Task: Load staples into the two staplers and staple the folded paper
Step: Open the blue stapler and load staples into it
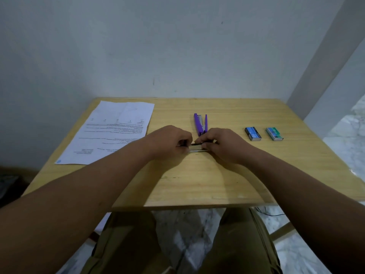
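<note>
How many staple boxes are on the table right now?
2. The blue staple box lies right of the open purple stapler; the green staple box lies just right of the blue one, apart. None appear hidden.

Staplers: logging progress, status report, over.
Both hands, left hand and right hand, gripping dark stapler. Purple stapler lies open. Nothing obstructing.

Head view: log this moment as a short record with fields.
surface: wooden table
left hand: grips one end of a dark stapler
right hand: grips its other end
purple stapler: lies opened out behind the hands, untouched
staple boxes: blue box and green box side by side at right
paper: printed sheet at left, lying flat
</note>
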